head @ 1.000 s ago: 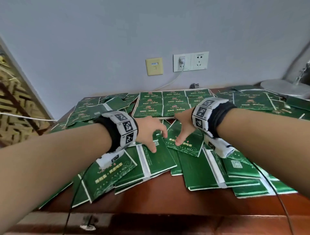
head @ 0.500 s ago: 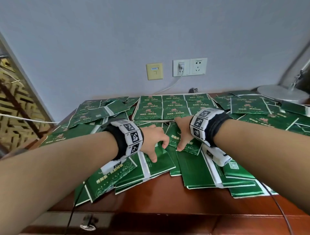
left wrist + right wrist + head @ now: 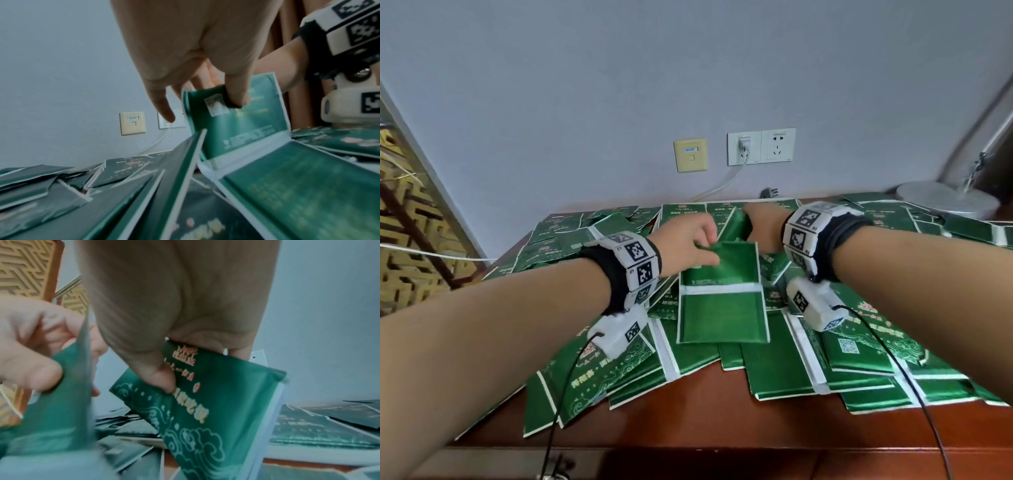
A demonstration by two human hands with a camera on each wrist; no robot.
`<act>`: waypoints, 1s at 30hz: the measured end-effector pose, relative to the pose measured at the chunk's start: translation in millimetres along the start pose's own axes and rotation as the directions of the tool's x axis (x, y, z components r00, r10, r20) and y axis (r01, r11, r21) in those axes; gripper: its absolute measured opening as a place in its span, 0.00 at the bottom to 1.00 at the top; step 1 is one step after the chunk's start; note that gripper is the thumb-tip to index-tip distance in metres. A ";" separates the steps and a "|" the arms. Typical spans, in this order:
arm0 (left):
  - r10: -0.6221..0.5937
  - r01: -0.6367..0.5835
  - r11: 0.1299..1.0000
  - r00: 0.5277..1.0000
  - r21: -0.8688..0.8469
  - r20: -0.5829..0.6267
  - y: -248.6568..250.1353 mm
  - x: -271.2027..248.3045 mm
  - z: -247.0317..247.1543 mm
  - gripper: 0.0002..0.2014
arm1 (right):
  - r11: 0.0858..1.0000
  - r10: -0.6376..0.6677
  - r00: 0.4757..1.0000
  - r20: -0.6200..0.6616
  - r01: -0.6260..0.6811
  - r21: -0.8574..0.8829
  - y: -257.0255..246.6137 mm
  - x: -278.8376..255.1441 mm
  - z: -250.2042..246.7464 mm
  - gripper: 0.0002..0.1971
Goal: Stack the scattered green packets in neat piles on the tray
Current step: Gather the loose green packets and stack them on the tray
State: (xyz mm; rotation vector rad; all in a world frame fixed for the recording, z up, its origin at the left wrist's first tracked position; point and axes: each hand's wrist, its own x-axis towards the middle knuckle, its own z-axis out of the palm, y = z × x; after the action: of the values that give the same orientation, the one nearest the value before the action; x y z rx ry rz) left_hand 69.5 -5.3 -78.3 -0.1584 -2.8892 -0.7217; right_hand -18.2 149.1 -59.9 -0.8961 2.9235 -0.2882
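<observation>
Left hand (image 3: pixel 690 240) pinches the far edge of a plain-backed packet (image 3: pixel 722 301), lifted above the scattered packets (image 3: pixel 859 346) on the table (image 3: pixel 705 414). Right hand (image 3: pixel 763 226), just right, grips a printed packet (image 3: pixel 197 410). Tray (image 3: pixel 722 202) edge far behind.

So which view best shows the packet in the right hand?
The right wrist view: the right hand pinches the packet, printed face toward the camera. In the head view only a sliver shows behind the left hand's packet; the left wrist view doesn't clearly show it.
</observation>
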 end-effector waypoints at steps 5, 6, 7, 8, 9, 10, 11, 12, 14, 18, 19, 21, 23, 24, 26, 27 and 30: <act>-0.055 0.051 0.998 0.970 -0.026 -0.238 -3.0 9.3 -10.6 0.15 | 0.994 0.100 0.995 0.003 -0.100 0.046 5.9 -5.0 -16.6 0.14; -0.055 0.057 0.998 0.968 0.002 -0.243 -4.9 9.3 -11.0 0.14 | 0.995 0.104 0.994 0.020 -0.104 0.010 6.5 -5.0 -16.3 0.11; -0.059 0.065 0.998 0.973 0.022 -0.225 -6.4 9.0 -9.8 0.13 | 0.994 0.110 0.993 0.037 -0.108 -0.032 8.6 -5.6 -14.8 0.07; -0.058 0.066 0.997 0.980 0.037 -0.189 -7.0 7.1 -7.6 0.13 | 0.991 0.115 0.992 0.057 -0.110 -0.077 10.3 -7.3 -11.6 0.05; -0.052 0.059 0.997 0.989 0.049 -0.140 -6.9 5.9 -4.3 0.13 | 0.988 0.118 0.989 0.083 -0.109 -0.110 12.8 -10.2 -8.0 0.06; -0.039 0.044 0.997 0.996 0.056 -0.080 -5.7 3.2 -0.1 0.14 | 0.983 0.116 0.988 0.101 -0.100 -0.156 16.6 -11.9 -3.0 0.10; -0.029 0.030 0.998 1.000 0.060 -0.009 -3.9 -0.3 4.7 0.15 | 0.974 0.113 0.987 0.112 -0.088 -0.208 21.5 -11.9 3.0 0.15; -0.020 0.015 0.997 0.997 0.074 0.069 -1.4 -3.6 10.1 0.17 | 0.964 0.110 0.987 0.122 -0.076 -0.255 24.3 -13.1 8.2 0.20; -0.004 -0.022 0.992 0.978 0.125 0.209 1.9 -7.5 19.9 0.21 | 0.956 0.126 0.980 0.153 -0.079 -0.282 26.7 -15.2 15.2 0.25; 0.013 -0.088 0.973 0.945 0.215 0.326 2.2 -11.3 35.2 0.24 | 0.947 0.203 0.929 0.309 -0.107 -0.303 22.2 -17.2 19.0 0.34; 0.014 -0.100 0.966 0.941 0.238 0.338 2.7 -10.5 38.1 0.24 | 0.945 0.200 0.918 0.343 -0.088 -0.313 22.6 -15.6 20.8 0.33; 0.010 -0.110 0.956 0.939 0.273 0.345 5.5 -8.9 43.5 0.23 | 0.929 0.182 0.916 0.357 -0.040 -0.368 24.3 -11.4 26.8 0.28; -0.003 -0.106 0.947 0.940 0.302 0.340 8.8 -6.0 50.0 0.24 | 0.888 0.197 0.911 0.361 -0.010 -0.459 25.4 -9.5 30.8 0.26; -0.012 -0.102 0.943 0.941 0.316 0.339 10.3 -4.7 53.8 0.24 | 0.872 0.211 0.899 0.383 0.003 -0.489 25.6 -8.8 32.9 0.26; -0.025 -0.099 0.935 0.940 0.342 0.340 12.8 -1.9 60.5 0.25 | 0.861 0.235 0.879 0.415 0.010 -0.508 26.9 -6.7 34.9 0.24; -0.027 -0.101 0.931 0.939 0.350 0.343 14.1 -0.4 62.6 0.24 | 0.862 0.235 0.884 0.403 0.002 -0.507 27.5 -6.2 34.0 0.21; -0.028 -0.098 0.933 0.940 0.347 0.341 18.8 4.6 63.6 0.22 | 0.858 0.204 0.914 0.350 0.005 -0.514 30.9 -3.3 32.4 0.18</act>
State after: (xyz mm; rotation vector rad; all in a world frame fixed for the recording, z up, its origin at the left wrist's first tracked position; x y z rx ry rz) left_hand 59.4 41.7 -124.2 -0.3163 -3.2742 -0.1543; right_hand -28.5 171.0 -97.8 -0.7249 2.6675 0.6325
